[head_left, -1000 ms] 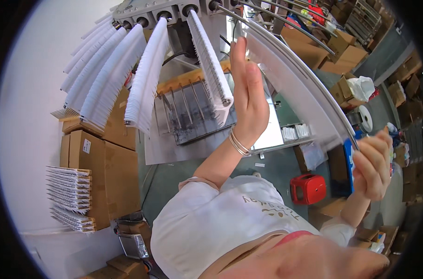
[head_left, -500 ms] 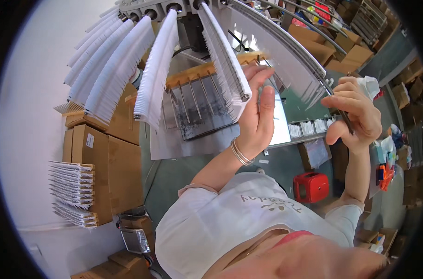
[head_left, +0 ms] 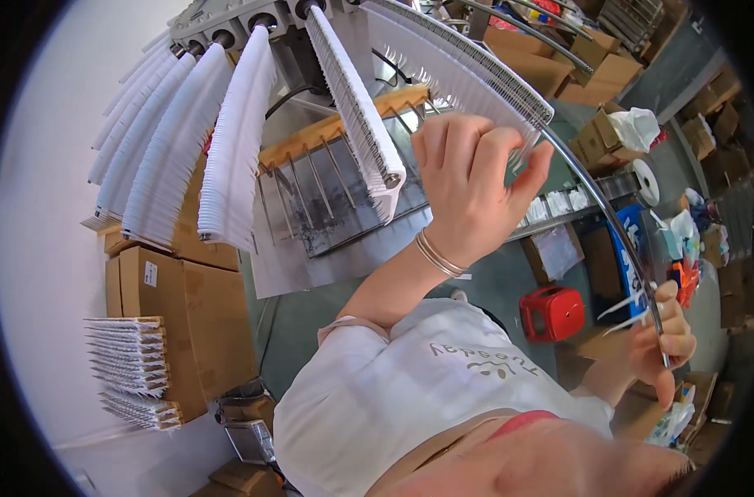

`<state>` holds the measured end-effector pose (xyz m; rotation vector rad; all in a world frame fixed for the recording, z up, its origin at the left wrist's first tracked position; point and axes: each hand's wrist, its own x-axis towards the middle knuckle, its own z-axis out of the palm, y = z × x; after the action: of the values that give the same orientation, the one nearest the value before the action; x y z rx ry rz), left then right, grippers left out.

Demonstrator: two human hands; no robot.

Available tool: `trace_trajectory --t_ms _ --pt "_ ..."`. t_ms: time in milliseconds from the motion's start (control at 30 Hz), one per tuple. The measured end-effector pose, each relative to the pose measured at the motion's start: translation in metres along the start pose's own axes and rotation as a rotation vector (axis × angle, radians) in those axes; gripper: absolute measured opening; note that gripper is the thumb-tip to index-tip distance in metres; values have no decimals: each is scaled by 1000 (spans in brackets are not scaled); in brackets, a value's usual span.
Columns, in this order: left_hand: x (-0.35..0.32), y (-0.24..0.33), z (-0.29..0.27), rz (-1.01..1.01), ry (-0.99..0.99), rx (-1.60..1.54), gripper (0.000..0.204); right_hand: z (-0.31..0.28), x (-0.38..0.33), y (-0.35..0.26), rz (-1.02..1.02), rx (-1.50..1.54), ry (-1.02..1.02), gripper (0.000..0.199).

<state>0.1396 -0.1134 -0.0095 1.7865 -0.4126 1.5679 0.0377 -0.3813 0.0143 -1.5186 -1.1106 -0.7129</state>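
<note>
A long, thin metal rod (head_left: 602, 196) runs from the outer end of a rack arm packed with white pieces (head_left: 468, 62) down to the right. At its lower end my right hand (head_left: 674, 338) is closed around it, with a few thin white strips (head_left: 625, 315) beside the fingers. My left hand (head_left: 468, 186) is raised near the outer end of that rack arm. Its fingers are bent, the thumb stands apart, and no held thing shows; some fingertips are hidden. Another loaded white arm (head_left: 356, 108) slopes down left of this hand.
More loaded white arms (head_left: 240, 132) fan out at left. A wooden bar with metal pins (head_left: 327, 137) lies over a dark plate (head_left: 369, 224). Cardboard boxes (head_left: 157, 315) and stacked pin bars (head_left: 128, 364) stand at left. A red stool (head_left: 553, 315) is on the floor.
My right hand has moved down and nearer my body, and more rod shows. My left hand has left the white arm and moved right, its fingers now bent. The view has shifted slightly.
</note>
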Motion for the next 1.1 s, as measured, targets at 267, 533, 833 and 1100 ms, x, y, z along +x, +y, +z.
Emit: trace_trajectory --t_ms 267,533,833,1100 --pt "-1 0 5 32 55 13 27 -2 -10 -34 37 -116 138 57" --pt "-2 3 -1 6 28 -47 23 0 -15 -29 28 -178 115 54" --pt "-5 12 0 24 25 -92 22 5 -47 -26 119 -27 300 28" --pt "-61 32 -3 147 -445 -558 30 -4 -80 -17 324 42 656 25"
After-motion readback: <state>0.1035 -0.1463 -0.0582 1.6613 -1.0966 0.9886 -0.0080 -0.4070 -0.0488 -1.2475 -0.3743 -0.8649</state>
